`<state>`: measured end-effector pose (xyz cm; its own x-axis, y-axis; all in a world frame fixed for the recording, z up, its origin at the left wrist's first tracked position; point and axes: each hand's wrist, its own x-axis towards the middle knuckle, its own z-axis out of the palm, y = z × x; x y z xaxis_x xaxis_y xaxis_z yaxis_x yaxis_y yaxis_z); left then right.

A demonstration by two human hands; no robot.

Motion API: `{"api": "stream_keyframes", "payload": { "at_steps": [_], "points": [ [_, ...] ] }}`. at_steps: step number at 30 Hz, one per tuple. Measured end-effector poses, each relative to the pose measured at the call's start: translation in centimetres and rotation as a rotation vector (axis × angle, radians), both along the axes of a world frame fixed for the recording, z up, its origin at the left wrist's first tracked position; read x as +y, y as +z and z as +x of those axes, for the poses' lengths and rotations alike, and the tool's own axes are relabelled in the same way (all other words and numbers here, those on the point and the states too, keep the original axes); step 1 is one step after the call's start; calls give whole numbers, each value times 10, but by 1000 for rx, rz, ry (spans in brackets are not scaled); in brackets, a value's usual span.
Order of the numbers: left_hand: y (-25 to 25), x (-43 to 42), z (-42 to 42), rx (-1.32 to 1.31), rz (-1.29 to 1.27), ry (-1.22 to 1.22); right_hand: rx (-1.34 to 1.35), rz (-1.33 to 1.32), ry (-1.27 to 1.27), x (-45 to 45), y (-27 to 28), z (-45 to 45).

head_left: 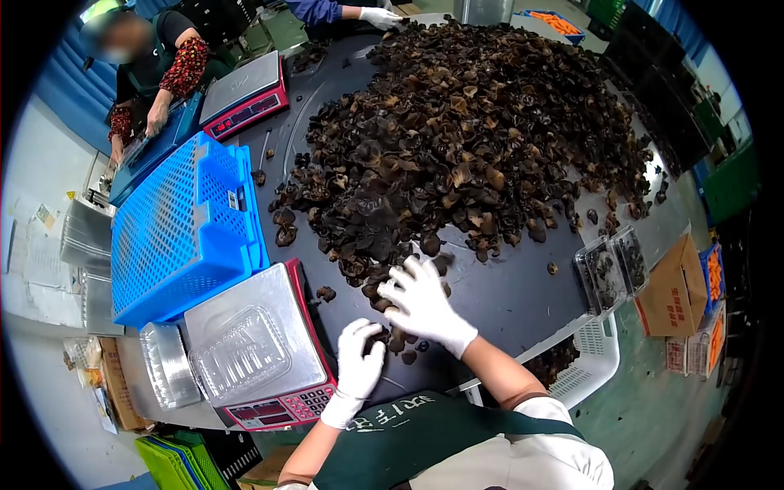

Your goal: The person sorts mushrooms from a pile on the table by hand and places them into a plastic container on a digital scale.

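A large heap of dark wood ear mushrooms [457, 139] covers much of the dark table. At its near edge lies my right hand [425, 306], in a white glove, fingers spread over several loose pieces. My left hand [358, 367], also gloved, is beside the scale with its fingers loosely curved and the thumb apart. Dark mushroom pieces show near its fingertips; I see none clearly gripped. Left of that hand, a clear plastic box [241, 351] sits on the steel plate of a red digital scale [282, 408].
A blue plastic crate [175, 237] stands behind the scale, with clear containers [167, 363] at left. Filled clear boxes [608, 269] stand at the table's right edge above a white basket [592, 359]. A co-worker [155, 73] works beside a second scale [245, 94]; another person's gloved hand [380, 16] reaches in.
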<state>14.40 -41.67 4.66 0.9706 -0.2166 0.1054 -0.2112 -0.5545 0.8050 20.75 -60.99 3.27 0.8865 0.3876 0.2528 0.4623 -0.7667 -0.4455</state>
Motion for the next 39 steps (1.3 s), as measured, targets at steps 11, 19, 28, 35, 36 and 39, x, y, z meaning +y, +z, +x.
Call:
{"api": "stream_keyframes", "payload": {
  "at_steps": [11,19,28,35,36,39],
  "points": [
    [0,2,-31,96,266,-281,41,161,-6,-64,6,-88],
    [5,6,-27,103,93,-74,-132,308,-405,-83,8,-63],
    [8,7,-10,159,36,-18,79,264,-412,-75,14,-24],
    [4,4,2,94,118,4,993,934,111,-189,91,-86],
    [3,1,6,40,152,-15,904,907,112,-188,91,-88],
    [2,-11,18,-50,260,-49,595,506,-191,-148,77,-84]
  ]
}}
